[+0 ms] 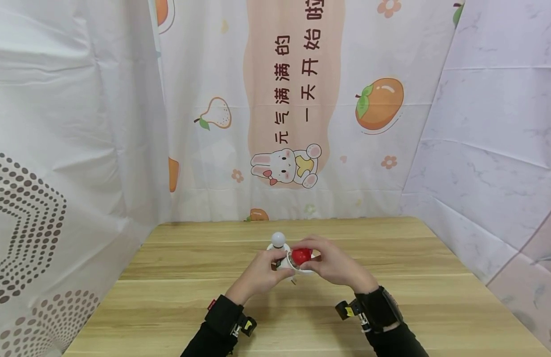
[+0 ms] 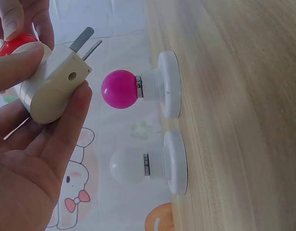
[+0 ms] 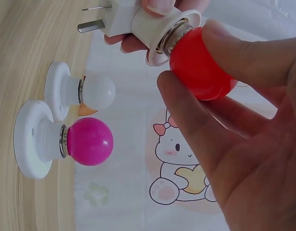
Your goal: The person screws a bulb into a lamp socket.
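My left hand (image 1: 259,275) grips a white plug-in lamp socket (image 2: 56,84), its two metal prongs (image 2: 82,40) sticking out in the left wrist view. A red round bulb (image 3: 198,67) is pinched between the thumb and fingers of my right hand (image 1: 335,263). The bulb's metal screw base (image 3: 178,34) sits at the mouth of the socket, part of its thread showing. How deep it goes in cannot be told. Both hands are held above the table, close together.
Beyond my hands, two round white lamp holders stand on the wooden table (image 1: 177,277). One carries a magenta bulb (image 2: 120,89), the other a white bulb (image 1: 278,240). A printed curtain (image 1: 204,163) hangs along the table's back edge, and more cloth hangs at both sides.
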